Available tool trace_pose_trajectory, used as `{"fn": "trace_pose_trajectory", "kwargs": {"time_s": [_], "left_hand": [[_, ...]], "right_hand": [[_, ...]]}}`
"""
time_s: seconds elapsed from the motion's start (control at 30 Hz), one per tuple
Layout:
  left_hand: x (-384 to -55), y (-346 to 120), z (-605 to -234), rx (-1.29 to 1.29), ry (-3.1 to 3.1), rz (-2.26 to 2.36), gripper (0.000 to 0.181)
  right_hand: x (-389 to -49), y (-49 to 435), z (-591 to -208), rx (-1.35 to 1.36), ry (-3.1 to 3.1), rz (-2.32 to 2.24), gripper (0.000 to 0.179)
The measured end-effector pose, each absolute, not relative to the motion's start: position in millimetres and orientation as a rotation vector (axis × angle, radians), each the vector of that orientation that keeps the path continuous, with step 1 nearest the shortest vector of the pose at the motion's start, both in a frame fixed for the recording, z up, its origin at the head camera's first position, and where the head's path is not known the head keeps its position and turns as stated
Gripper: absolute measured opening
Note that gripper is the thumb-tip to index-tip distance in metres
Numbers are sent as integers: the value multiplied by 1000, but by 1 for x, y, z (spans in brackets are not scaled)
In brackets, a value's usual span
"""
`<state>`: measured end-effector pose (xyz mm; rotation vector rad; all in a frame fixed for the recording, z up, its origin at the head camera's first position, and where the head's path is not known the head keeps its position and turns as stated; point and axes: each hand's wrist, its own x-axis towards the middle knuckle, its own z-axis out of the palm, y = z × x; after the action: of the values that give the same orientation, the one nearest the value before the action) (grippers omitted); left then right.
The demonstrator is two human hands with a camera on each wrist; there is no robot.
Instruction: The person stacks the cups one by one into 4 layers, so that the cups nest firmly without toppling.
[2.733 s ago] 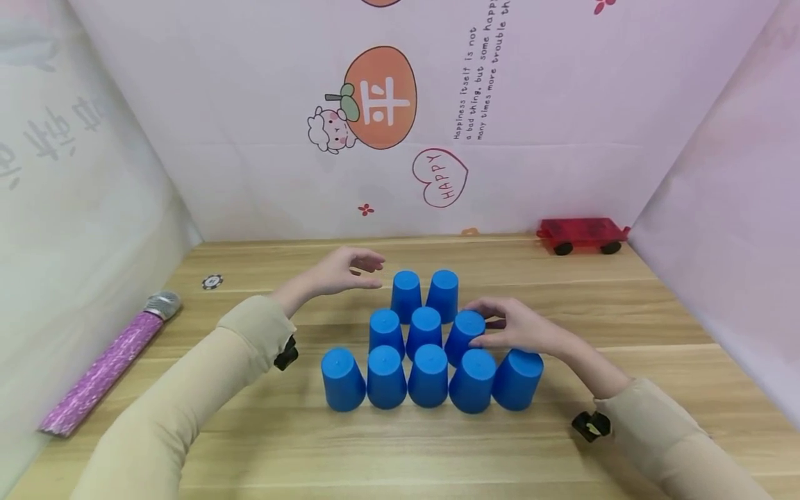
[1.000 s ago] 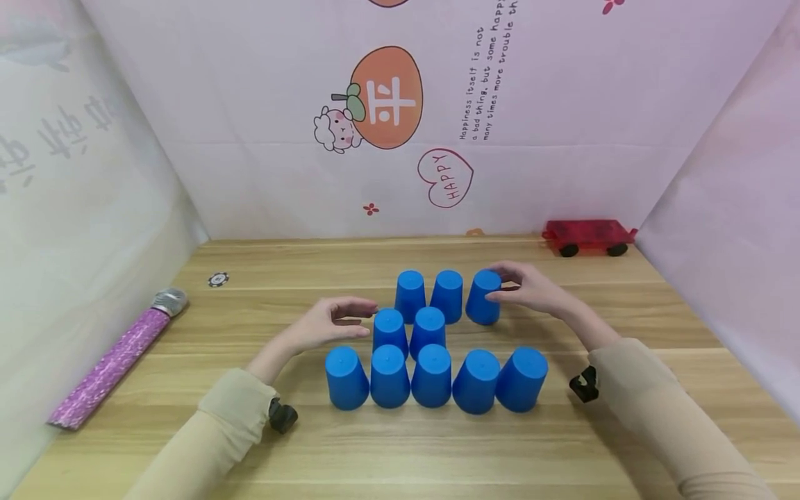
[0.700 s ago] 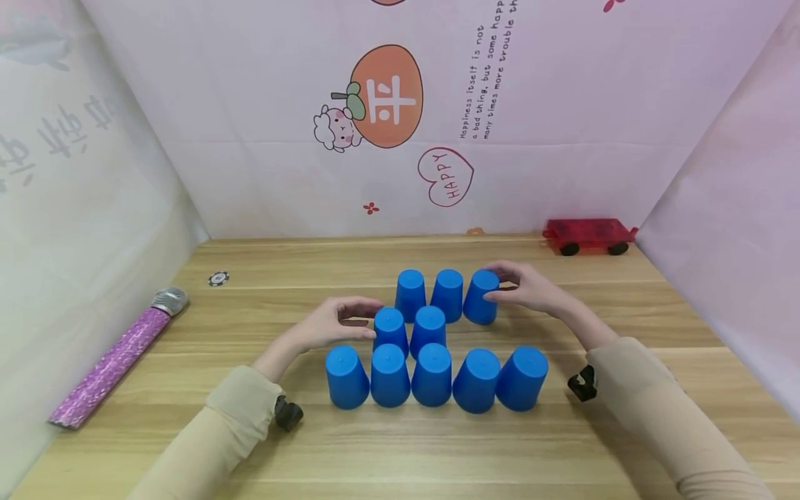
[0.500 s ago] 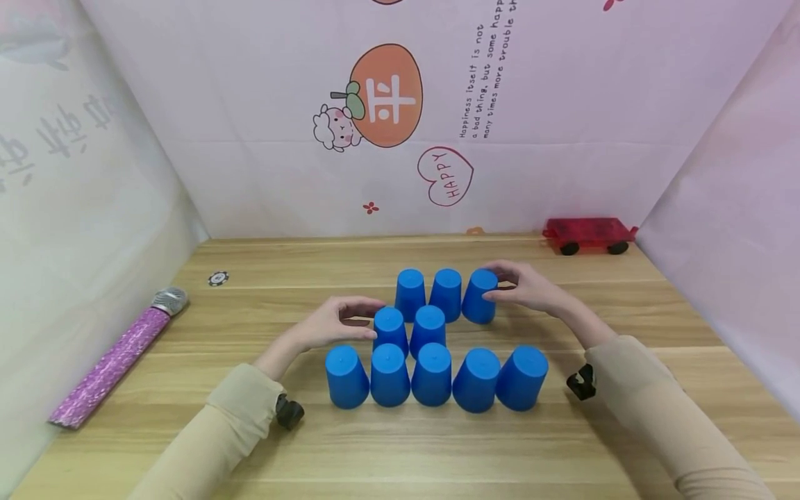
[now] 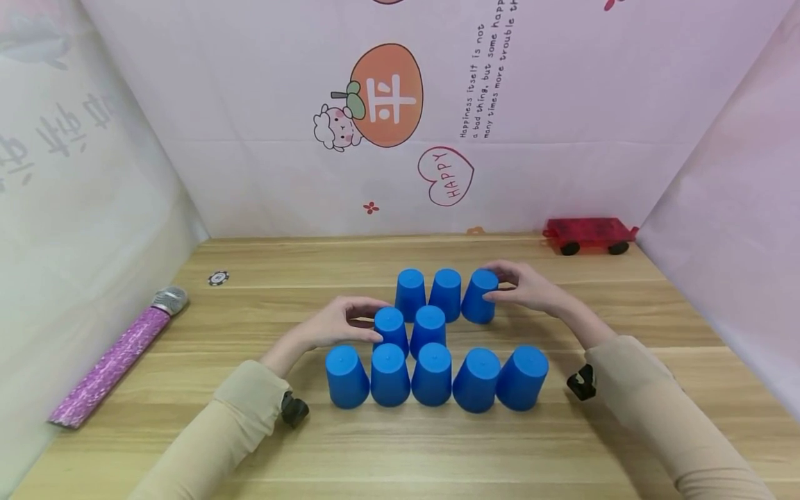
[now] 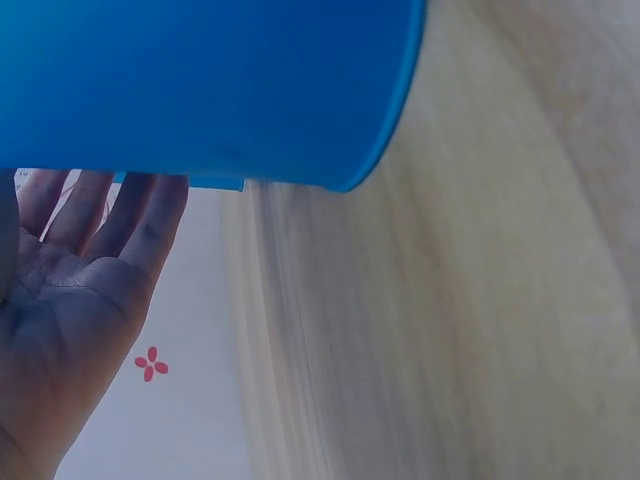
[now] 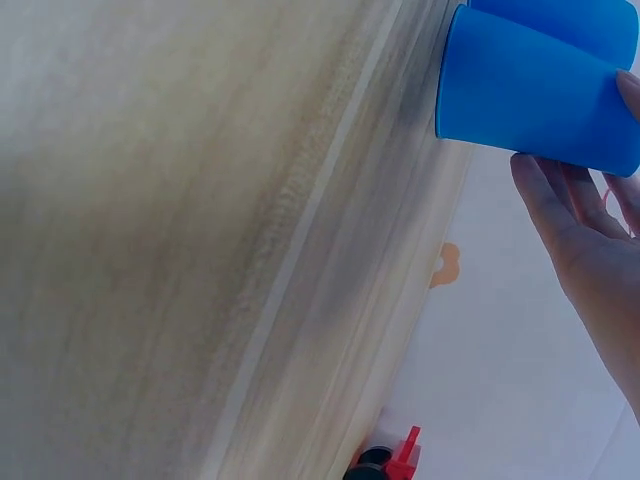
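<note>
Ten blue cups stand upside down on the wooden table [image 5: 400, 444]: several in the front row [image 5: 431, 375], two in the middle, three at the back. My left hand [image 5: 380, 321] reaches the left middle cup [image 5: 392, 332], thumb in front and loosely curved fingers behind it. In the left wrist view the left hand [image 6: 80, 290] shows a relaxed palm behind a blue cup [image 6: 200, 90]. My right hand [image 5: 494, 283] grips the back-right cup [image 5: 478, 302], which leans slightly. The right wrist view shows that cup [image 7: 530, 90] resting on the wood with my right hand [image 7: 590, 230] beside it.
A purple glitter microphone [image 5: 112, 361] lies at the left edge, with a small poker chip [image 5: 217, 278] beyond it. A red toy cart [image 5: 590, 235] sits at the back right corner. Pink patterned backdrop walls [image 5: 400, 104] close in three sides.
The right hand carried a cup from the middle row to the right end of the back row. The left hand came down from the back to the left middle cup and edged closer.
</note>
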<state>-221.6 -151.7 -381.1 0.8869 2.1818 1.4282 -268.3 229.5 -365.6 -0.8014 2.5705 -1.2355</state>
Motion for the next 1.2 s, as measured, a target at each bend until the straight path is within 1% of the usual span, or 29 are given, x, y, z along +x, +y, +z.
{"fn": "trace_pose_trajectory", "kwargs": {"time_s": [0.13, 0.47, 0.9, 1.2], "left_hand": [[-223, -150, -383, 889, 2188, 1421, 55], [-222, -155, -387, 875, 2229, 1451, 51], [-219, -179, -384, 806, 2314, 1481, 47], [-218, -185, -378, 747, 2398, 1509, 47]], "right_hand": [[-268, 229, -366, -789, 2566, -1236, 52], [-264, 231, -367, -731, 2573, -1241, 62], [-248, 247, -362, -665, 2616, -1302, 55], [-221, 262, -357, -567, 2664, -1279, 49]]}}
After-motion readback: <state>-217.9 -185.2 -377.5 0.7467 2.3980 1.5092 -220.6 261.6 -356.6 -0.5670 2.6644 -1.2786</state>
